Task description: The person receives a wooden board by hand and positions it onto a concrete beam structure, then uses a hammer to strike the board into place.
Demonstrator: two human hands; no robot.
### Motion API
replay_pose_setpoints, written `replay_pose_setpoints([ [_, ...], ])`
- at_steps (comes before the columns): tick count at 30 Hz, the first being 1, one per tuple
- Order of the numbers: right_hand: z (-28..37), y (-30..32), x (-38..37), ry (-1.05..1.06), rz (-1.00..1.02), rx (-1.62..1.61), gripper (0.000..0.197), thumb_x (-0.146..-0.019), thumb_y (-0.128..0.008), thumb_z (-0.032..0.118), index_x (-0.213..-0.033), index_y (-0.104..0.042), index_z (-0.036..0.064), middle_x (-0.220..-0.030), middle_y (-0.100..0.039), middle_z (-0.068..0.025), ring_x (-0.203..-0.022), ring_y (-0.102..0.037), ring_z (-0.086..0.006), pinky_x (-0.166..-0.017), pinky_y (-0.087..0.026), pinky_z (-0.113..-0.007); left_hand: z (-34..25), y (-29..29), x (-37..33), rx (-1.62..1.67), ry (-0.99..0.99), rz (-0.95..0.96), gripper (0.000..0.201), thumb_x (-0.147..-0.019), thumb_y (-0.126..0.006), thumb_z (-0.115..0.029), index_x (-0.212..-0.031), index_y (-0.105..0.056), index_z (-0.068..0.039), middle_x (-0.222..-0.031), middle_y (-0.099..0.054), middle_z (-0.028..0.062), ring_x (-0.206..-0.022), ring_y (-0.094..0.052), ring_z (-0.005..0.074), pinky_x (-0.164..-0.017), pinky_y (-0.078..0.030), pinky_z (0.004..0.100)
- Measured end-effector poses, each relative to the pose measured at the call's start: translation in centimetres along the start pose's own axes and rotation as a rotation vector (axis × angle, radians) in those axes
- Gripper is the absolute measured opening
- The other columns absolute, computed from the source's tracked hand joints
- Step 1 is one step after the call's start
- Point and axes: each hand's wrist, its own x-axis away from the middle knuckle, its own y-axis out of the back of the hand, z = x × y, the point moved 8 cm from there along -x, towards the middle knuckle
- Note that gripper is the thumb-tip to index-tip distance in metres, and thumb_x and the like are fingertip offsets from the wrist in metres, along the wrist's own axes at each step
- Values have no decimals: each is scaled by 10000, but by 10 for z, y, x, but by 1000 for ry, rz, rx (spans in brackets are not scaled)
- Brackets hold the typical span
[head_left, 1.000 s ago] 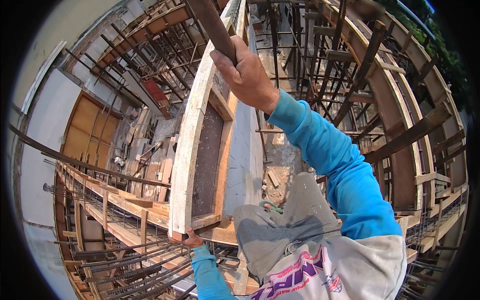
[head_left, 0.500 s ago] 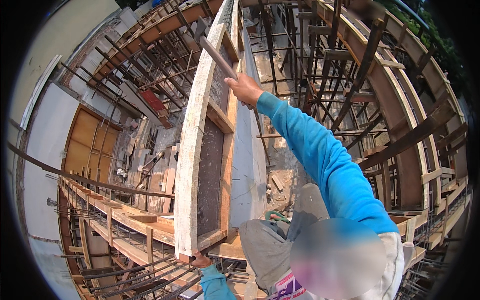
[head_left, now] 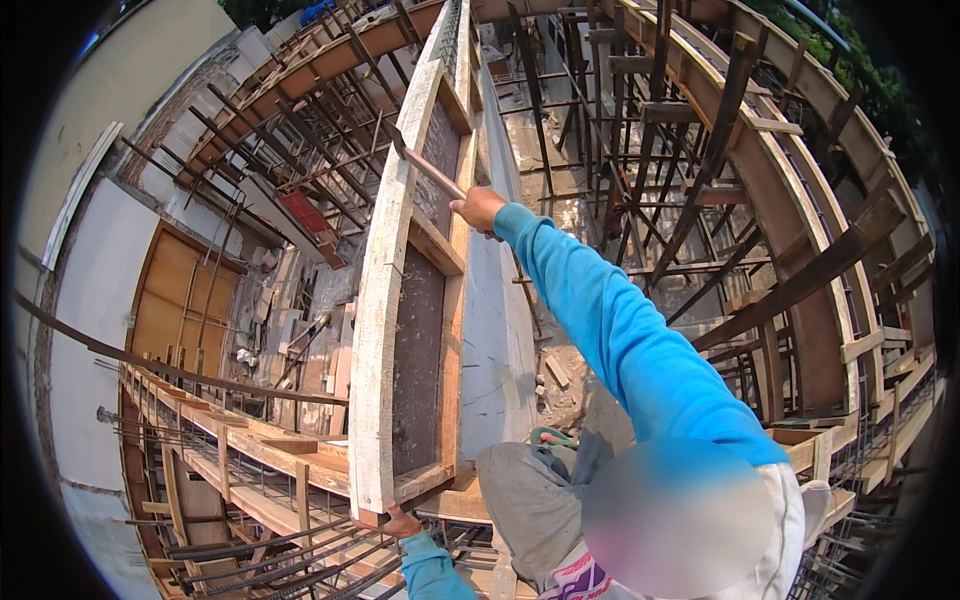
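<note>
My right hand is closed around the wooden handle of a hammer. The hammer's head is at the left timber of a long formwork panel, on its upper part; whether it touches is hard to tell. The panel is a dark sheet framed by pale boards with short cross pieces, and it stretches away in front of me. At its near end my left hand grips the lower corner, fingers reaching under the end of the board, partly hidden.
Steel reinforcing bars and timber beam forms lie at the lower left. A thin dark rod bends across the left. Dark wooden props stand at right. Far below is a rubble-strewn floor. My knee is beside the panel.
My right hand and the hammer have swung down, bringing the hammer's head from above the panel to its left timber. My left hand keeps its place at the near end.
</note>
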Motion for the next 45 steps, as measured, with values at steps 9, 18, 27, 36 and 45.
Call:
replay_pose_setpoints([
  [9, -8, -2, 72, 107, 11, -602, 454, -937, -497, 401, -1082, -470, -29, -595, -500, -61, -425, -501, -151, -352, -408, -309, 46, -3, 12, 106, 63, -29, 882, -783, -730, -375, -1388, -238, 37, -1253, -455, 207, -1027, -501, 290, -870, -460, 407],
  [18, -123, 32, 105, -32, -395, -1112, 335, -951, -498, 339, -1047, -369, 46, -633, -465, -39, -430, -454, -119, -359, -409, -292, -4, 5, -2, -58, 133, 47, 887, -789, -706, -449, -1383, -248, 24, -1287, -410, 224, -1063, -487, 302, -912, -439, 426],
  [27, -256, -86, 139, -490, -299, -1387, 262, -938, -493, 352, -1019, -410, 118, -647, -447, -32, -460, -439, -135, -389, -403, -297, -212, -8, -79, -407, -331, 311, 783, -802, -676, -396, -1380, -295, -29, -1364, -335, 160, -1291, -319, 328, -1079, -252, 498],
  [36, -216, -96, 89, -297, -724, -1591, 319, -964, -430, 368, -1043, -362, 67, -646, -435, -52, -421, -435, -142, -358, -414, -298, -239, -216, -119, -376, -309, 874, 874, -787, -698, -394, -1447, -241, -50, -1382, -340, 231, -1289, -334, 382, -1066, -271, 460],
  [45, -202, -247, -12, -608, 182, -1256, 318, -955, -481, 360, -1002, -382, 62, -652, -470, -69, -449, -465, -162, -394, -444, -358, -217, -254, -105, -626, -323, 908, 732, -884, -573, -390, -1468, -226, -116, -1212, -413, 250, -1097, -446, 429, -927, -372, 506],
])
